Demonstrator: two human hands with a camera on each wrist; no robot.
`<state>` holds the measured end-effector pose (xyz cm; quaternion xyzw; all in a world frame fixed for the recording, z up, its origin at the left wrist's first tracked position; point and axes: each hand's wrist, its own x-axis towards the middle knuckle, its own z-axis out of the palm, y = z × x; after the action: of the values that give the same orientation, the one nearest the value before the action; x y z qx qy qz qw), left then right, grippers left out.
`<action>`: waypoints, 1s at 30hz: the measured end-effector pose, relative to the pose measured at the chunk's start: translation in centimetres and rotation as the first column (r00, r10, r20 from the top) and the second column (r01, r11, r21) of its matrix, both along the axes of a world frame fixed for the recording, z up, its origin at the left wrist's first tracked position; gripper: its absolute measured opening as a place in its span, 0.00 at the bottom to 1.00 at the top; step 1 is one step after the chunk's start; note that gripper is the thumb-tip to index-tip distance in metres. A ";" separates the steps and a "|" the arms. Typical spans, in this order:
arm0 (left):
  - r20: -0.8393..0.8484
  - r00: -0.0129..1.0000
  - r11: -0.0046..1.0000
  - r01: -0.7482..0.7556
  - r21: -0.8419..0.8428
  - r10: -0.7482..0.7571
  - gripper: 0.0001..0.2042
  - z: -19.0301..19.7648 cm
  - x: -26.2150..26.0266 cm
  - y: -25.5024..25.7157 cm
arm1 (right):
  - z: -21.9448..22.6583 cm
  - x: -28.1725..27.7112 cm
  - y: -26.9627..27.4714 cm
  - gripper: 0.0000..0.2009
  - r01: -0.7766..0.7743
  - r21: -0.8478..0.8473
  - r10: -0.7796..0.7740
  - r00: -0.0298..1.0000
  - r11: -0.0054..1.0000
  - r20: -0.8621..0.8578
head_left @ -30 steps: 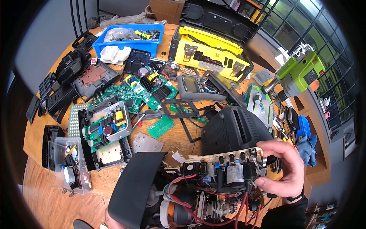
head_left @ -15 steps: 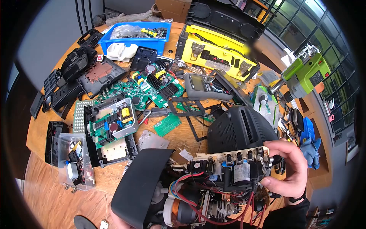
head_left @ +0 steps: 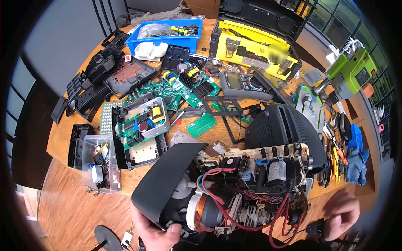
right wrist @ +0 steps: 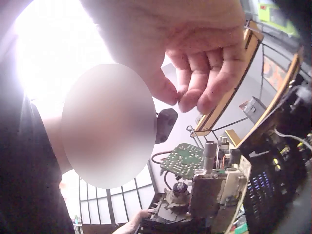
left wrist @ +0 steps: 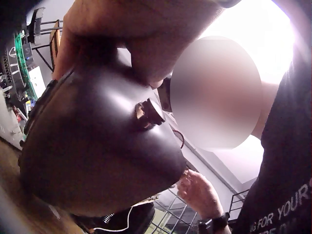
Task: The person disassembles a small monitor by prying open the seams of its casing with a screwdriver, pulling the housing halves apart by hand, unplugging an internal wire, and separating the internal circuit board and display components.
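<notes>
My left hand grips the lower edge of the dark front casing of an opened small CRT television, thumb on the near side. The picture tube with its copper coil, coloured wires and circuit board lie exposed. In the left wrist view, that hand is at the top of the smooth dark casing, which carries a small knob. My right hand is off the television, to its lower right. The right wrist view shows this hand with loosely bent fingers and nothing in them.
Behind the television stands its black vented back cover. Circuit boards, a multimeter, a blue bin, a yellow toolbox and a clear box of parts crowd the table. A green drill stands at right.
My right hand has let go of the television's right end and moved down and to the right. The head view has shifted, and more of my left hand now shows.
</notes>
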<state>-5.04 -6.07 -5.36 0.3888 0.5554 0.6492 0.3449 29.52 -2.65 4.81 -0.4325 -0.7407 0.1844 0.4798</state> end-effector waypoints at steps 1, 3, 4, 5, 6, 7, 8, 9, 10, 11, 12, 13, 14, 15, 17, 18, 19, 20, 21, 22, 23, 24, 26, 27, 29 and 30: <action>0.028 0.998 0.998 -0.064 0.001 0.064 0.48 -0.1 0.2 0.1 | 0.2 0.6 -0.7 0.16 -0.072 -0.127 0.073 0.997 0.989 0.007; 0.015 0.996 0.996 -0.084 -0.042 0.085 0.51 0.1 -0.1 0.4 | -0.2 1.1 -0.8 0.13 -0.047 -0.426 0.131 0.976 0.904 0.171; 0.001 0.997 0.996 -0.078 -0.038 0.078 0.52 0.2 -0.3 0.5 | 0.0 0.8 -1.0 0.13 -0.004 -0.597 0.136 0.975 0.802 0.175; -0.011 0.998 0.997 -0.066 -0.034 0.066 0.52 0.2 -0.3 0.7 | -1.1 0.4 -0.6 0.19 -0.014 -0.664 0.233 0.942 0.748 0.243; -0.021 0.997 0.997 -0.078 -0.029 0.078 0.52 0.2 -0.3 0.9 | -1.7 0.1 -0.1 0.25 -0.016 -0.699 0.263 0.933 0.715 0.247; -0.032 0.996 0.996 -0.090 -0.024 0.089 0.51 0.2 -0.3 1.0 | -2.3 0.0 0.1 0.32 -0.018 -0.734 0.292 0.924 0.679 0.248; -0.056 0.996 0.996 -0.079 -0.052 0.076 0.51 -0.3 -1.0 0.6 | -3.7 0.2 -0.4 0.36 -0.070 -0.746 0.184 0.980 0.663 0.071; -0.080 0.995 0.994 -0.071 -0.081 0.064 0.50 -1.0 -1.9 0.1 | -4.9 0.3 -0.9 0.41 -0.126 -0.746 0.067 0.992 0.654 -0.109; -0.131 0.990 0.996 -0.068 -0.058 0.059 0.48 -1.0 -2.2 0.3 | -5.1 -0.8 -0.3 0.43 -0.253 -0.674 0.012 0.940 0.694 -0.341; -0.091 0.995 0.998 -0.037 -0.052 0.032 0.46 -0.8 -2.2 0.5 | -4.6 -1.3 0.1 0.42 -0.249 -0.654 0.000 0.934 0.715 -0.356; -0.077 0.996 0.998 -0.040 -0.037 0.037 0.45 -0.8 -2.1 0.7 | -4.5 -1.8 0.5 0.42 -0.280 -0.644 -0.002 0.916 0.712 -0.400; -0.065 0.997 0.999 -0.045 -0.022 0.044 0.45 -0.9 -2.1 0.8 | -4.6 -2.1 0.9 0.42 -0.312 -0.632 -0.003 0.895 0.710 -0.445; -0.071 0.996 0.998 -0.056 -0.025 0.054 0.43 -0.9 -2.1 0.8 | -4.8 -2.1 1.2 0.41 -0.337 -0.619 0.038 0.895 0.710 -0.444; -0.072 0.996 0.998 -0.051 -0.022 0.050 0.43 -0.8 -2.0 1.0 | -5.0 -2.3 1.5 0.38 -0.335 -0.614 0.043 0.897 0.714 -0.439; -0.085 0.996 1.000 -0.008 -0.017 0.007 0.42 -0.2 -1.8 1.4 | -5.2 -2.9 2.3 0.34 -0.459 -0.546 0.121 0.831 0.701 -0.543; -0.087 0.996 1.000 -0.021 -0.015 0.019 0.41 -0.2 -1.7 1.5 | -5.2 -3.0 2.4 0.34 -0.463 -0.543 0.125 0.829 0.700 -0.546; -0.089 0.996 1.000 -0.024 -0.013 0.022 0.41 0.0 -1.6 1.6 | -5.2 -3.1 2.5 0.31 -0.478 -0.529 0.140 0.820 0.701 -0.555; -0.097 0.995 1.000 -0.008 -0.015 0.006 0.41 0.2 -1.6 1.7 | -5.2 -3.3 2.5 0.29 -0.492 -0.515 0.154 0.811 0.702 -0.564; -0.105 0.994 1.000 0.008 -0.017 -0.010 0.41 0.3 -1.5 1.7 | -4.9 -3.8 2.5 0.29 -0.493 -0.513 0.156 0.810 0.703 -0.565; -0.109 0.994 1.000 0.008 -0.016 -0.010 0.41 0.3 -1.5 1.7 | -4.3 -4.6 2.4 0.31 -0.389 -0.599 0.032 0.855 0.699 -0.518; -0.111 0.994 1.000 -0.006 -0.015 0.005 0.41 0.1 -1.5 1.7 | -4.0 -5.0 2.3 0.34 -0.280 -0.680 -0.093 0.885 0.678 -0.456; -0.112 0.994 1.000 -0.020 -0.014 0.018 0.41 0.0 -1.6 1.7 | -4.6 -4.0 2.3 0.23 -0.418 -0.603 0.062 0.852 0.679 -0.521; -0.121 0.993 0.999 -0.019 -0.036 0.014 0.41 0.0 -2.0 1.6 | -4.5 -4.1 2.3 0.23 -0.411 -0.615 0.048 0.854 0.672 -0.519; -0.129 0.992 0.998 -0.020 -0.055 0.012 0.40 -0.1 -2.1 1.6 | -4.4 -4.1 2.3 0.22 -0.405 -0.627 0.035 0.856 0.665 -0.516; -0.106 0.994 0.999 -0.013 -0.037 0.009 0.41 -0.2 -2.0 2.0 | -4.5 -4.1 2.2 0.23 -0.409 -0.631 0.029 0.852 0.660 -0.522; -0.083 0.997 1.000 -0.010 -0.016 0.008 0.42 -0.2 -2.0 2.3 | -4.6 -4.1 2.1 0.23 -0.414 -0.633 0.026 0.849 0.655 -0.528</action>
<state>-7.00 -3.80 -5.60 0.4102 0.5762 0.6295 0.3217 25.38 -0.54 0.17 -0.4310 -0.5127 0.6210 0.4071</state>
